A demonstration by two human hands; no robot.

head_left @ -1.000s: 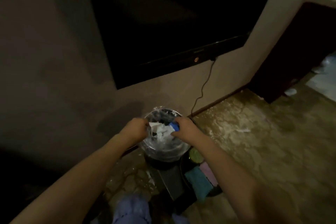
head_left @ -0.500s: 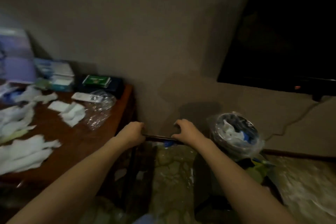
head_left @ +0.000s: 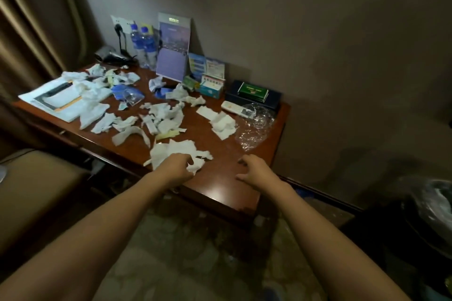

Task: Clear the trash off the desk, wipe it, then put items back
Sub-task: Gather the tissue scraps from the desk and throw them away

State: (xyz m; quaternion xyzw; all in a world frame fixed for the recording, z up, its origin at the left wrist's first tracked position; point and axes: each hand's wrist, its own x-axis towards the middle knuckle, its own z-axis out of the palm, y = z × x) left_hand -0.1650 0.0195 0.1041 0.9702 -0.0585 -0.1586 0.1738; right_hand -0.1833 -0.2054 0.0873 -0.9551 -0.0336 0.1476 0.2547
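Head view: left hand fingers curled onto tissue pile; right hand loosely curled, empty, beside it.

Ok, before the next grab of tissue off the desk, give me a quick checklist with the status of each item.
1. Left hand on target: ok, its fingers rest on the nearest crumpled tissue pile at the front edge.
2. Left hand has a firm hold: cannot tell, fingers curl over the tissue but no lift shows.
3. Right hand free: ok, it hovers over bare desk, holding nothing.
4. Trash bin within reach: ok, on the floor to the right, bag open.
5. Keepers apart from trash: not ok, the remote touches the clear plastic wrap.
6. Desk ready to wipe: not ok, tissues cover most of it.
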